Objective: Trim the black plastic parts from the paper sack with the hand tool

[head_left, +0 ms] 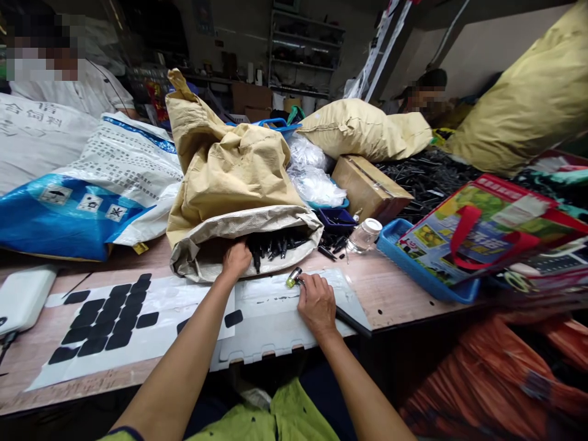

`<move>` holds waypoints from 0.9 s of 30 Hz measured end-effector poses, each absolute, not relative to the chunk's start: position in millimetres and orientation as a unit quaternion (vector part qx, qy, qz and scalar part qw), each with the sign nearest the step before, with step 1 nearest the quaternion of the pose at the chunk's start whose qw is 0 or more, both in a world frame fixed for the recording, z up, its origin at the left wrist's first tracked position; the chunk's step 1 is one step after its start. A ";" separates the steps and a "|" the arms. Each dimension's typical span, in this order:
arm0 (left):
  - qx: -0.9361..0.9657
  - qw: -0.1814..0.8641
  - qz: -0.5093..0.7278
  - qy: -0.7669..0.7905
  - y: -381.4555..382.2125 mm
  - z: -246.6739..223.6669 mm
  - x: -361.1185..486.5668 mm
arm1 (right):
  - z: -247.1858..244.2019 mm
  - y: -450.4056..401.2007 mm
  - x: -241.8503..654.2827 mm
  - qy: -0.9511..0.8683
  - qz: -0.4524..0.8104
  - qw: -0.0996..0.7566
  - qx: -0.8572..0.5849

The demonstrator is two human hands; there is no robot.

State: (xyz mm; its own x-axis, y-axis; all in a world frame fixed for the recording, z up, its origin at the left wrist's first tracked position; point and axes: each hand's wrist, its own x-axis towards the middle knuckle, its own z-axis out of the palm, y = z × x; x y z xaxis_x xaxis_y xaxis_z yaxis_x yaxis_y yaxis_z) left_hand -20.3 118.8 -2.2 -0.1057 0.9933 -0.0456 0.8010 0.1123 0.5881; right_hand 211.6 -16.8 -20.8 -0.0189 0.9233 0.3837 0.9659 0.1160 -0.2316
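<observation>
My left hand [237,258] reaches into the mouth of a tan woven sack [239,171], which lies open towards me. Its fingers are partly hidden against the slim black pieces [275,245] inside, so what they grip does not show. On the white board [261,324], my right hand [318,303] is closed around a small hammer [353,321]. The hammer's metal head with a yellow-green face points left, and its black handle sticks out to the right under the hand.
Black rounded pads [108,318] lie on a sheet at left. A white device [25,300], a blue-white sack [92,184], a clear jar [365,236], a cardboard box [370,187] and a blue basket [390,236] surround the workspace. Two people sit across the table.
</observation>
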 end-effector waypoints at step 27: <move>0.673 0.195 0.302 0.647 28.3 3.1 -55.3 | -20.4 -16.4 210.4 -0.707 -0.041 0.234 -0.666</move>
State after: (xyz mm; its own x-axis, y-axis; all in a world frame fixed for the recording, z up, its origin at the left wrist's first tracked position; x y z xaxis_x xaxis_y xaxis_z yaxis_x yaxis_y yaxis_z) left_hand -55.3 28.3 3.1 -0.0185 0.9878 0.1547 0.7526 -0.0881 0.6526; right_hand 210.4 -16.4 -20.4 -0.0028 0.9228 0.3852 0.9612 0.1088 -0.2535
